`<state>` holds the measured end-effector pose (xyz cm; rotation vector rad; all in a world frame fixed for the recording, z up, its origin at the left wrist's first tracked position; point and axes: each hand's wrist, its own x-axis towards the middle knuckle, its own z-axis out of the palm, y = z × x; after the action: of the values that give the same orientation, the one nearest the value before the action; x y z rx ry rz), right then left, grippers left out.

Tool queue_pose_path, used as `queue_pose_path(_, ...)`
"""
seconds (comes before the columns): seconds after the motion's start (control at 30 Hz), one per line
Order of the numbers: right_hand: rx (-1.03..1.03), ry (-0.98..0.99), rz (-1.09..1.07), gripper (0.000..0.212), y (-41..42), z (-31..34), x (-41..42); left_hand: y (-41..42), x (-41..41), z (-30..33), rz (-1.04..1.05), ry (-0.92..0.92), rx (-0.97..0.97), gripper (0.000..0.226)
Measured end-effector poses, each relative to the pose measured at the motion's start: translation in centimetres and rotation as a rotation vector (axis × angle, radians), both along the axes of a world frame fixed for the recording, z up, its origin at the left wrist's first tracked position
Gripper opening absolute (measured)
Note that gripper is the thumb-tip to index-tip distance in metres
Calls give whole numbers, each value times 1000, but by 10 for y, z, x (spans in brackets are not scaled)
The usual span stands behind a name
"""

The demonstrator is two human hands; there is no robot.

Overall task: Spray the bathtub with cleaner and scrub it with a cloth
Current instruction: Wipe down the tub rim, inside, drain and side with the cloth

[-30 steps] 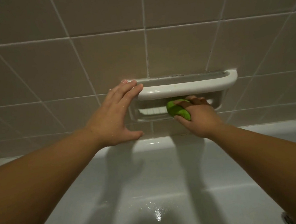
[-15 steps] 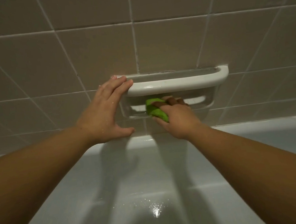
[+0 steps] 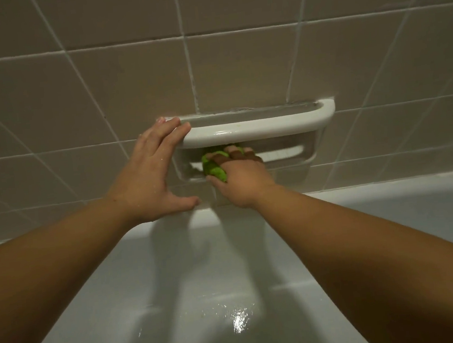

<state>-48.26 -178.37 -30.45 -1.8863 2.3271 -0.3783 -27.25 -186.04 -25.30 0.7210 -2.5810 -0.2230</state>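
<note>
While gripped rightward, cloth [image 3: 213, 166] in recess.

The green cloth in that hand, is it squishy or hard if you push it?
Probably squishy: the green cloth is bunched into a lump inside the right hand, bulging out between the fingers. It likely flops when let go, since it has no shape of its own. It may be damp and a bit slippery, because the bathtub shines wet.

Right hand [image 3: 241, 178] grips green cloth [image 3: 214, 167] inside soap dish [image 3: 257, 128].
</note>
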Motion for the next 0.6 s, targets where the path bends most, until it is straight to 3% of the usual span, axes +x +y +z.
queue_pose_path(0.13, 3, -48, 102, 57, 11, 2, -24, 0, 1, 2, -6, -4, 18, 127)
queue_pose_path(0.23, 5, -4, -2, 57, 16, -2, -44, 0, 1, 4, -2, -33, 33, 131)
queue_pose_path(0.37, 12, 38, -163, 55, -14, -1, -1, 0, 3, 5, -10, -38, 37, 132)
queue_pose_path(0.6, -25, 27, 70, 56, -16, -2, 14, -1, 2, 3, -17, -29, 44, 130)
